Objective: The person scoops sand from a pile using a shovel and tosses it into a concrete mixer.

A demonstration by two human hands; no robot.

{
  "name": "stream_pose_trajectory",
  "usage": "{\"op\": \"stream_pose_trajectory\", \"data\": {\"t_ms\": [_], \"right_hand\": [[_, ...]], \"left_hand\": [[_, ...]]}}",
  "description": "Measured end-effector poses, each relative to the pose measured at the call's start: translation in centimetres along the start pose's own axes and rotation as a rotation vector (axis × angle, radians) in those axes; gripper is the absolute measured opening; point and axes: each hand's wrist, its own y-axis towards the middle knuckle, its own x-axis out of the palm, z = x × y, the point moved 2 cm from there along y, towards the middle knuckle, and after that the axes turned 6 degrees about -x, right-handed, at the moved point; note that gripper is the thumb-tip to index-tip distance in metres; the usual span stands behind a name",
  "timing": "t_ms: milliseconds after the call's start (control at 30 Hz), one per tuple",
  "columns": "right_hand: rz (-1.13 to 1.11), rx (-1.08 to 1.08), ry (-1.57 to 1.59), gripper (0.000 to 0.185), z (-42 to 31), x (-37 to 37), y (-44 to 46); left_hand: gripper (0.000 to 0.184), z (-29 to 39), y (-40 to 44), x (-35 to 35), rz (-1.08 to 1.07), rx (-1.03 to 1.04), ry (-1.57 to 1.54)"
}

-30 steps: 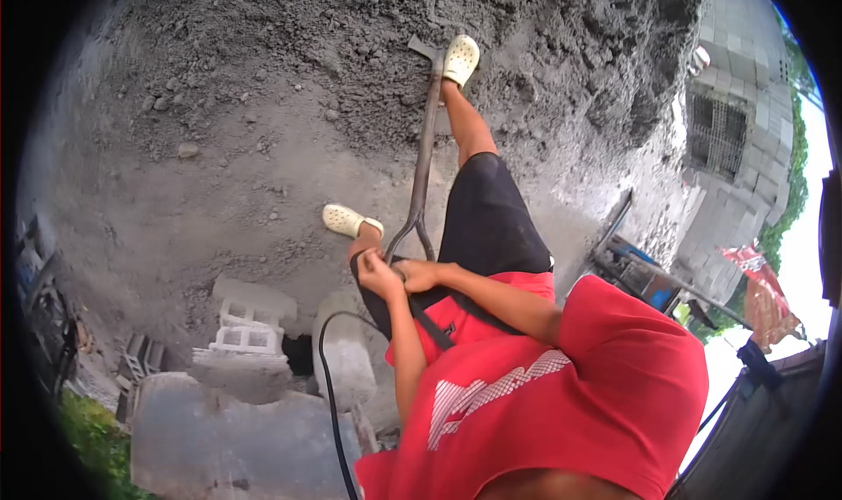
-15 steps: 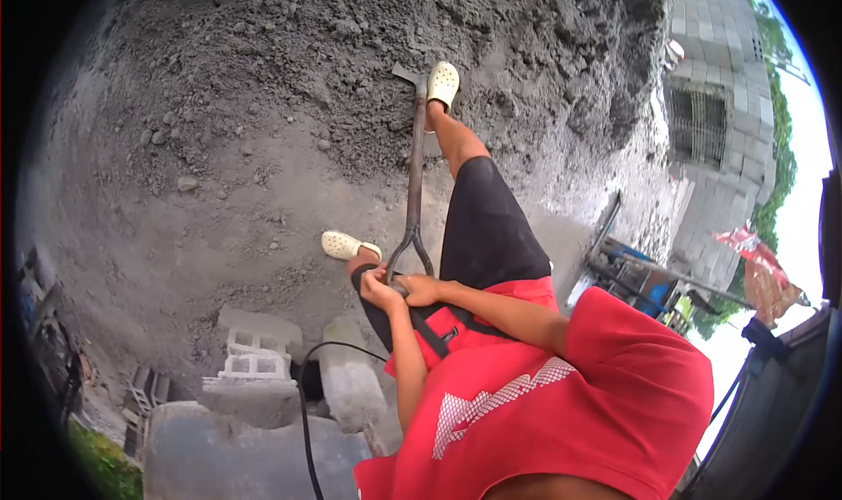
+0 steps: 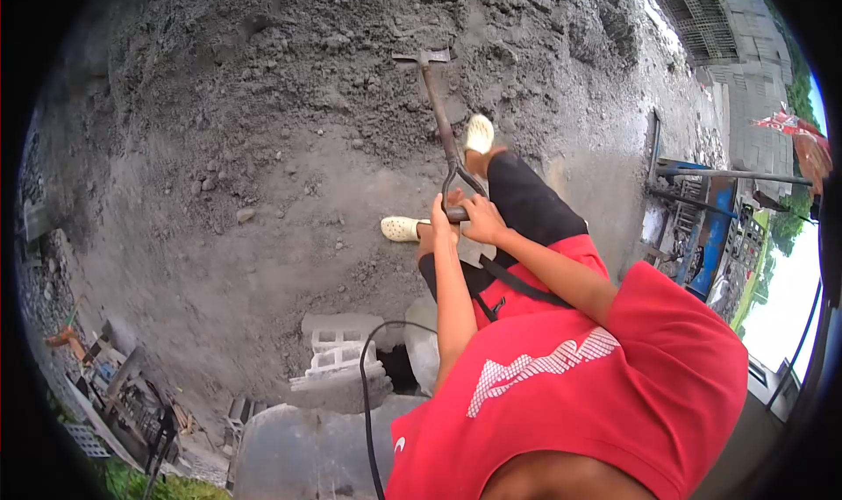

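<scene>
A shovel [image 3: 440,114] with a forked, D-shaped handle stretches away in front of me. Its blade [image 3: 430,58] is mostly sunk in the grey sand, so only the top edge shows. My left hand [image 3: 445,221] is closed around the left end of the crosswise grip, some fingers showing inside the fork. From the other side, my right hand [image 3: 482,217] is closed on the grip's right end. Beside the shaft stands my foot in a cream clog [image 3: 480,134], apart from the blade. My other clog [image 3: 402,229] rests on the ground to the left.
A large heap of grey sand [image 3: 324,53] spreads ahead. Hollow concrete blocks [image 3: 340,349] and a grey metal sheet [image 3: 307,452] lie near me at lower left, with a black cable [image 3: 367,395] hanging across. Blue machinery [image 3: 715,228] stands to the right; a block wall [image 3: 759,79] rises beyond.
My foot has come off the shovel's blade and stepped back beside the shaft. Both hands have pushed the handle forward, still gripping it. The view has shifted left.
</scene>
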Motion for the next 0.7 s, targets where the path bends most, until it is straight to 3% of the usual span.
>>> {"op": "stream_pose_trajectory", "data": {"t_ms": [33,100,133,167,233,300,367,433,500,567,700], "right_hand": [[0.200,-0.035,0.001,0.058,-1.6,-2.4,-1.5],[0.406,0.100,-0.010,0.064,-2.1,-5.8,-4.4],[0.473,0.169,0.159,0.074,1.1,-5.2,-5.3],[0.388,0.737,0.895,0.086,-0.3,-7.7,-6.1],[0.255,1.015,1.815,0.097,1.9,-9.5,-6.6],[0.370,0.758,1.810,0.088,2.6,-11.6,-4.1],[0.507,0.449,1.858,0.071,4.4,-14.7,-0.4],[0.907,0.552,1.959,0.039,7.4,-16.5,0.5],[0.963,0.601,1.888,0.026,8.4,-19.6,-0.7],[1.049,0.742,1.793,0.020,14.0,-19.4,-2.8],[0.920,0.915,1.773,0.010,19.3,-17.4,-6.0]], "left_hand": [[0.038,0.5,-1.3,2.1,-0.012,0.020,-0.003],[0.040,0.8,-2.9,6.5,-0.074,0.063,0.080],[0.041,0.8,-3.7,8.4,-0.114,0.090,0.168],[0.041,0.7,-3.7,9.4,-0.148,0.123,0.258],[0.046,0.3,-4.4,12.9,-0.098,0.251,0.678],[0.049,-1.2,-3.4,17.1,0.011,0.412,0.929],[0.055,-2.2,-3.0,20.9,0.085,0.397,1.403],[0.063,-3.8,-5.3,24.7,0.161,0.407,1.515],[0.068,-5.2,-3.1,25.4,0.015,0.281,1.689],[0.070,-6.3,-0.5,25.7,-0.004,0.078,1.440],[0.079,-8.4,9.4,24.9,-0.004,-0.261,0.875]]}}
